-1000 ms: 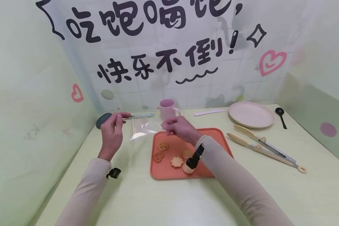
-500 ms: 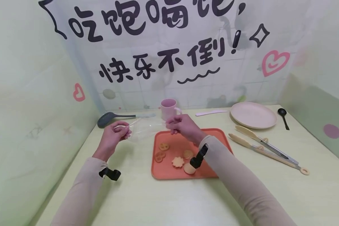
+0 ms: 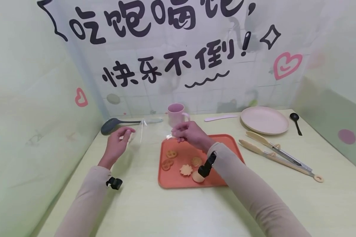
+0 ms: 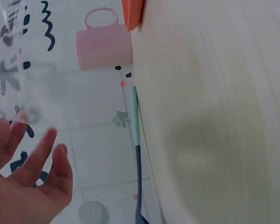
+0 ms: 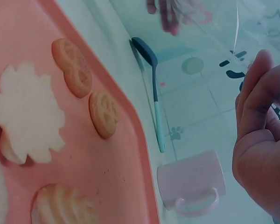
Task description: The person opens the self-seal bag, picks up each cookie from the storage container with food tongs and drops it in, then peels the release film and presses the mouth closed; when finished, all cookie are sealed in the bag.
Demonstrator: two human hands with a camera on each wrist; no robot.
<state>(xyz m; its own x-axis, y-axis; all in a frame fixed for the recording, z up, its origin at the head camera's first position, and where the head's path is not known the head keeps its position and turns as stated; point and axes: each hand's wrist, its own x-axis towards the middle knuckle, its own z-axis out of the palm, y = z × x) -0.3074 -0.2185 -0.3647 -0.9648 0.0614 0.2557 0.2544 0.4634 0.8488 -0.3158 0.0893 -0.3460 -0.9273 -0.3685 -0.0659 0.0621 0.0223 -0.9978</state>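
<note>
Between my hands hangs a clear plastic bag [image 3: 151, 131], thin and see-through, above the table and the left back corner of the orange tray [image 3: 162, 179]. My right hand [image 3: 191, 133] pinches its right end. My left hand [image 3: 116, 143] is at the other end; in the left wrist view thumb and forefinger meet the bag's corner [image 4: 11, 100], and the other fingers are spread loosely. On the tray lie several biscuits, among them a pale flower-shaped one [image 3: 186, 170], a round swirled one [image 3: 196, 161] and a brown pretzel-shaped one [image 5: 72, 67].
A pink mug [image 3: 176, 113] stands behind the tray. Left of it lies a dark slotted spoon [image 3: 109, 126] with a pale green handle. To the right are a lilac knife [image 3: 221, 118], a pink plate [image 3: 264, 120], a black spoon [image 3: 295, 121] and tongs [image 3: 280, 156].
My left hand has come down and slightly left, and its fingers have loosened since half a second ago. The bag's left edge shows differently. My right hand stays nearly in place.
</note>
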